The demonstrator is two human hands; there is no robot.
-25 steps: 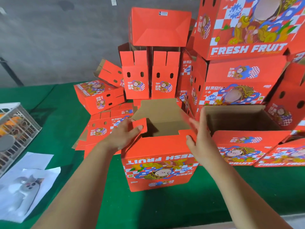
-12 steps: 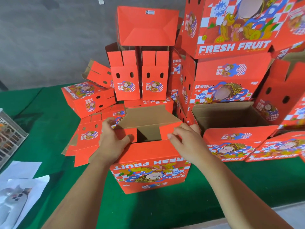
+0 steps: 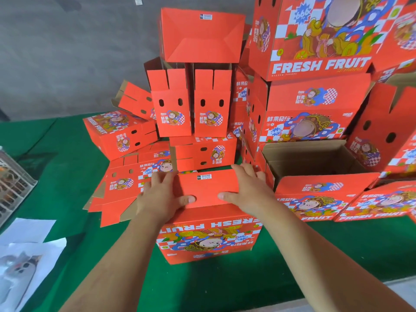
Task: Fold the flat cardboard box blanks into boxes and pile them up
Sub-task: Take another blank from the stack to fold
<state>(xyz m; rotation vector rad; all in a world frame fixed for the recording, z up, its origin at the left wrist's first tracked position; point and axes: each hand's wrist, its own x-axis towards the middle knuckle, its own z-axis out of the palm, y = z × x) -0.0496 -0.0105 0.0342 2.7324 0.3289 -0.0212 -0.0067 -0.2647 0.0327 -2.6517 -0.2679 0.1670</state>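
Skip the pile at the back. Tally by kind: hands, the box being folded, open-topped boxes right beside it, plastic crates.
Hands: 2 (left hand, right hand)
Red printed cardboard box under the hands: 1
Red open-topped cardboard box with brown inside: 1
Grey plastic lattice crate: 1
Total: 5

Box (image 3: 208,235) top now closed: flaps that stood open a second ago folded flat, brown inside no longer showing. Left hand (image 3: 161,198) and right hand (image 3: 248,191) moved from the flap edges onto the closed top, palms pressing down.
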